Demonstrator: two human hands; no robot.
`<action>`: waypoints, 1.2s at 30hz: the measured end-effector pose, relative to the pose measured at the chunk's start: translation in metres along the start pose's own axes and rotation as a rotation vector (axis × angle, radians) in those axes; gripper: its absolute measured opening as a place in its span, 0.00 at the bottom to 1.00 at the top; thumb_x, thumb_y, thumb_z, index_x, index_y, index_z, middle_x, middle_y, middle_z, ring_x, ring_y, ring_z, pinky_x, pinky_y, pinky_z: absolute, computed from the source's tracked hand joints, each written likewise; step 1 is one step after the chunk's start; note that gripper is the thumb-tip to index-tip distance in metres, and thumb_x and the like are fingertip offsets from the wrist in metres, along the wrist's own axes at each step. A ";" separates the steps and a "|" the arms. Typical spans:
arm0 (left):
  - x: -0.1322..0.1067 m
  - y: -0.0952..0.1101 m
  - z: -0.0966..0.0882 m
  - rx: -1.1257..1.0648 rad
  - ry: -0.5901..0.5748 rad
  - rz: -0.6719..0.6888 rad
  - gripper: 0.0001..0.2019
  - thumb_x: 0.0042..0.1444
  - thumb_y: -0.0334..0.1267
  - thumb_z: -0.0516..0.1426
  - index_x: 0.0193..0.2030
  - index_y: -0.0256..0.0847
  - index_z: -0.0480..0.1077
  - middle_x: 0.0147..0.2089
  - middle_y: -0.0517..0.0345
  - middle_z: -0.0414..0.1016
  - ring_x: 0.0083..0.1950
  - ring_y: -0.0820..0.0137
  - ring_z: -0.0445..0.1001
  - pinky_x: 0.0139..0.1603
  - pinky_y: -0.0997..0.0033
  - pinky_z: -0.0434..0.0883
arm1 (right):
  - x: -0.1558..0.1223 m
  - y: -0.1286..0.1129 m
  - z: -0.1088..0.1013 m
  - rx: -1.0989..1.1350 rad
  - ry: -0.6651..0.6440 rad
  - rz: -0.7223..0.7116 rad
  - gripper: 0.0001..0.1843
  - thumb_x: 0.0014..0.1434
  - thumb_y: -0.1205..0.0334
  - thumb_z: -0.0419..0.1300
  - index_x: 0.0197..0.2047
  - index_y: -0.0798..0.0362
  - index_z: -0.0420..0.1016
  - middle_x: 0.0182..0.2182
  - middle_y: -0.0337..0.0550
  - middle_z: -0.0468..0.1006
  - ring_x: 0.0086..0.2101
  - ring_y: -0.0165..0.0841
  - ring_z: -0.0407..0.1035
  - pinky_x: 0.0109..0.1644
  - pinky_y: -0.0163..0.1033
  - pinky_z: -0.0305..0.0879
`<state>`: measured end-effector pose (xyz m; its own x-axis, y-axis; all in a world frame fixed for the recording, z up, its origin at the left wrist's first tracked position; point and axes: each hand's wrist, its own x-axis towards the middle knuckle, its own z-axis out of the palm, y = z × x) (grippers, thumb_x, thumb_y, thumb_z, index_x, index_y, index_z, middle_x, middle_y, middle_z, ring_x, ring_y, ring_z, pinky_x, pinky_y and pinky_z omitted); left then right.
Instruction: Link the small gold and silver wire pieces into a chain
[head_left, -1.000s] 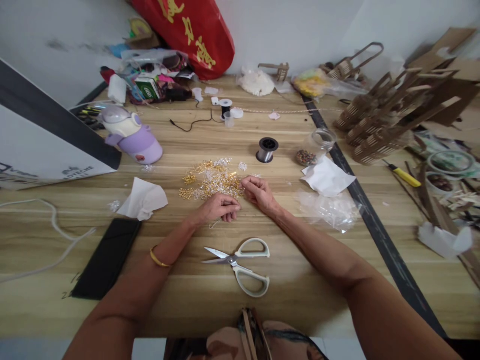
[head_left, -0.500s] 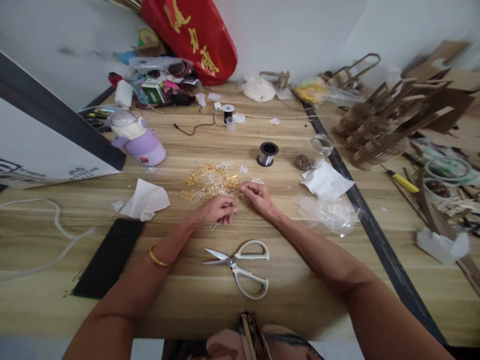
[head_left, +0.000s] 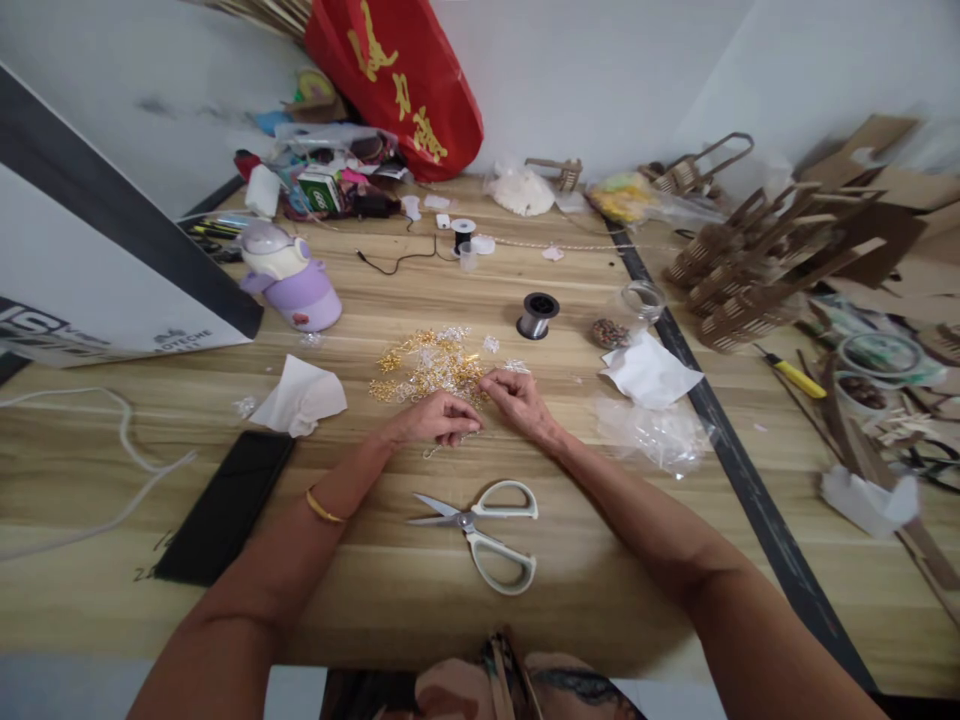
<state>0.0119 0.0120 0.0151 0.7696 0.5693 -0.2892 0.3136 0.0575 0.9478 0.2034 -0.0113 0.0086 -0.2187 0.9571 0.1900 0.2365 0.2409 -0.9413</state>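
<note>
My left hand (head_left: 437, 418) is curled just in front of a pile of small gold and silver findings (head_left: 431, 368). Its fingers are closed on a thin silvery chain-like strand (head_left: 430, 453), whose looped end sticks out below them onto the table. At the right edge of the pile, my right hand (head_left: 519, 402) has thumb and forefinger pinched together; anything between the tips is too small to make out. Scissors with white handles (head_left: 499, 490) lie with blades parted, nearer to me than both hands.
Beyond the pile stands a spool of fine wire (head_left: 538, 316). To the right are a jar with beads (head_left: 611, 333), white paper (head_left: 649, 370) and clear plastic bags (head_left: 652, 430). A black phone-like slab (head_left: 225, 510) and a purple bottle (head_left: 304, 295) are at left.
The view has shifted slightly. My left hand keeps its closed grip, with a little more of the strand showing beside its fingertips. My right hand stays pinched by the pile.
</note>
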 end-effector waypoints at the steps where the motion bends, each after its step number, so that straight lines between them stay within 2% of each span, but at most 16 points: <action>1: -0.001 0.001 0.000 0.004 0.026 0.004 0.17 0.50 0.44 0.63 0.40 0.32 0.76 0.19 0.60 0.72 0.19 0.78 0.68 0.20 0.81 0.65 | -0.001 -0.002 0.000 -0.014 -0.026 -0.011 0.22 0.59 0.46 0.55 0.30 0.58 0.75 0.22 0.37 0.66 0.25 0.26 0.57 0.29 0.33 0.52; 4: -0.001 0.001 0.001 -0.101 0.091 0.057 0.17 0.48 0.42 0.64 0.41 0.33 0.77 0.21 0.60 0.73 0.21 0.78 0.69 0.24 0.80 0.66 | -0.004 -0.008 0.001 -0.018 -0.075 -0.036 0.21 0.60 0.47 0.55 0.30 0.58 0.75 0.24 0.39 0.68 0.26 0.27 0.60 0.30 0.33 0.55; 9: 0.002 -0.002 0.009 -0.502 0.133 0.102 0.16 0.47 0.41 0.66 0.39 0.32 0.75 0.34 0.51 0.78 0.29 0.76 0.74 0.32 0.76 0.69 | -0.005 -0.010 -0.001 -0.034 -0.040 -0.039 0.22 0.61 0.46 0.54 0.32 0.58 0.76 0.22 0.38 0.68 0.24 0.27 0.59 0.28 0.33 0.54; 12: 0.003 -0.004 0.013 -0.611 0.191 0.092 0.15 0.46 0.41 0.66 0.35 0.31 0.74 0.34 0.51 0.78 0.28 0.76 0.74 0.31 0.75 0.69 | -0.005 -0.010 -0.003 -0.068 -0.043 -0.059 0.22 0.61 0.45 0.54 0.35 0.58 0.76 0.24 0.40 0.71 0.26 0.27 0.61 0.30 0.33 0.56; 17: 0.003 -0.005 0.014 -0.583 0.203 0.100 0.15 0.45 0.41 0.67 0.31 0.32 0.71 0.27 0.56 0.76 0.26 0.76 0.73 0.29 0.76 0.68 | -0.005 -0.014 -0.005 -0.190 -0.071 -0.114 0.22 0.62 0.47 0.54 0.36 0.58 0.76 0.26 0.41 0.72 0.27 0.28 0.62 0.31 0.33 0.56; 22: 0.003 -0.005 0.015 -0.517 0.264 0.081 0.17 0.44 0.44 0.67 0.32 0.33 0.70 0.23 0.60 0.74 0.21 0.78 0.70 0.25 0.78 0.67 | 0.000 -0.018 -0.012 -0.311 -0.118 -0.076 0.22 0.63 0.47 0.51 0.38 0.58 0.74 0.21 0.37 0.66 0.23 0.26 0.56 0.28 0.33 0.52; 26: 0.003 -0.005 0.016 -0.452 0.343 0.097 0.17 0.47 0.45 0.65 0.35 0.34 0.69 0.24 0.60 0.74 0.20 0.78 0.69 0.23 0.79 0.66 | 0.003 -0.018 -0.019 -0.417 -0.230 -0.025 0.21 0.64 0.49 0.50 0.35 0.58 0.73 0.21 0.36 0.64 0.23 0.25 0.55 0.28 0.32 0.50; 31: 0.004 -0.005 0.017 -0.378 0.401 0.140 0.16 0.49 0.45 0.63 0.34 0.33 0.69 0.27 0.57 0.76 0.22 0.79 0.69 0.23 0.80 0.66 | -0.006 -0.021 -0.028 -0.485 -0.346 0.033 0.12 0.58 0.56 0.57 0.34 0.57 0.74 0.19 0.32 0.60 0.21 0.23 0.50 0.26 0.31 0.46; 36: 0.005 -0.006 0.017 -0.323 0.430 0.174 0.15 0.50 0.45 0.63 0.34 0.33 0.69 0.28 0.56 0.76 0.23 0.79 0.69 0.26 0.79 0.67 | -0.015 -0.023 -0.027 -0.457 -0.420 0.045 0.08 0.56 0.63 0.57 0.30 0.57 0.74 0.19 0.32 0.58 0.21 0.23 0.49 0.25 0.31 0.45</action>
<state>0.0232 0.0008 0.0052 0.4774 0.8720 -0.1083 -0.0357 0.1424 0.9892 0.2273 -0.0272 0.0349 -0.5312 0.8451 -0.0604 0.6152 0.3357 -0.7133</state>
